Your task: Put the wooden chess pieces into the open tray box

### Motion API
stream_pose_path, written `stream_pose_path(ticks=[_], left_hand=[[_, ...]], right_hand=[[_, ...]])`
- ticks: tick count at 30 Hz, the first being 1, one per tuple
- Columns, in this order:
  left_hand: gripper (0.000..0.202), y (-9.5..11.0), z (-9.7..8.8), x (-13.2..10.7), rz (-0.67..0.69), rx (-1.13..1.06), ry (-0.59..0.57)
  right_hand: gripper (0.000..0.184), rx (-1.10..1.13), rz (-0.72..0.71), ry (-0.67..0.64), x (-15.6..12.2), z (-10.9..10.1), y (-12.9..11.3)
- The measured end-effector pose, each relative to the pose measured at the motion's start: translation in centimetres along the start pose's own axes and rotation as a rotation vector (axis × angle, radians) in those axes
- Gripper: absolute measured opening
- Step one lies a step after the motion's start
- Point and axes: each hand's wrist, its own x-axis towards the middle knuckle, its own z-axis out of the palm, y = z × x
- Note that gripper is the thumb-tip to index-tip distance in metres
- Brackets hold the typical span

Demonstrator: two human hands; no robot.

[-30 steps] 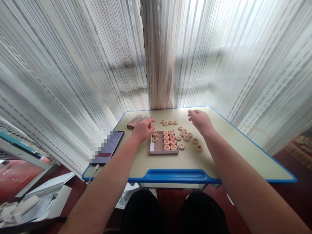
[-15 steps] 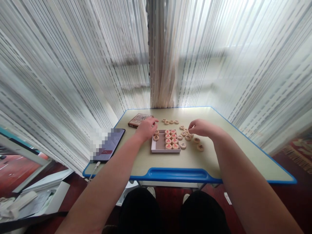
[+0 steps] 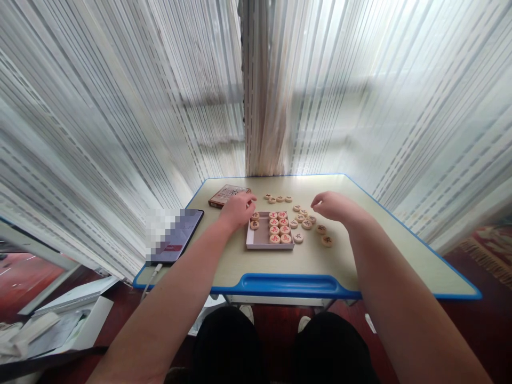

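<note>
A shallow white box (image 3: 262, 246) holds round wooden Chinese chess pieces: red-marked ones in two columns on its right and two dark-marked pieces (image 3: 254, 225) at the left. Beside the box's upper left corner is my left hand (image 3: 239, 208), its fingers stretched out with nothing seen in them. My right hand (image 3: 331, 206) hovers just above and right of a loose cluster of dark-marked pieces (image 3: 306, 224), fingers loosely bent and no piece visible between them. Nearest its fingertips lies one chess piece (image 3: 312, 218). Two more pieces (image 3: 327, 241) rest below this hand.
Behind the box, several pieces (image 3: 280, 199) form a short row. A printed box lid (image 3: 224, 194) lies at the back left. A tablet (image 3: 182, 234) with a white cable (image 3: 156, 269) occupies the left edge. The table's front has a blue tray groove (image 3: 288, 285); curtains (image 3: 268, 106) hang behind.
My right hand has lifted slightly away from the cluster, and the piece beneath its fingertips now shows. My left hand stays by the box. The view has shifted a little.
</note>
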Motion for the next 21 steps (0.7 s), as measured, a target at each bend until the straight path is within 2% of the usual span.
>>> stream_pose_path(ticks=[5, 11, 13, 18, 21], left_hand=[[0.030, -0.1, 0.0, 0.0, -0.017, -0.002, -0.011], [0.033, 0.1, 0.0, 0.1, -0.049, -0.015, -0.044], [0.033, 0.0, 0.1, 0.1, -0.056, -0.014, -0.051], [0.032, 0.0, 0.1, 0.0, -0.071, -0.003, -0.072], [0.031, 0.0, 0.1, 0.0, -0.070, -0.016, -0.071]], right_hand=[[0.022, 0.035, -0.060, 0.010, -0.7, -0.3, -0.5], [0.022, -0.016, -0.125, -0.179, -1.3, -0.1, -0.9], [0.024, -0.026, -0.132, -0.201, -1.2, 0.0, -0.8], [0.026, 0.037, -0.099, -0.075, -0.6, 0.1, -0.7], [0.028, 0.016, -0.078, -0.059, -0.4, 0.2, -0.6]])
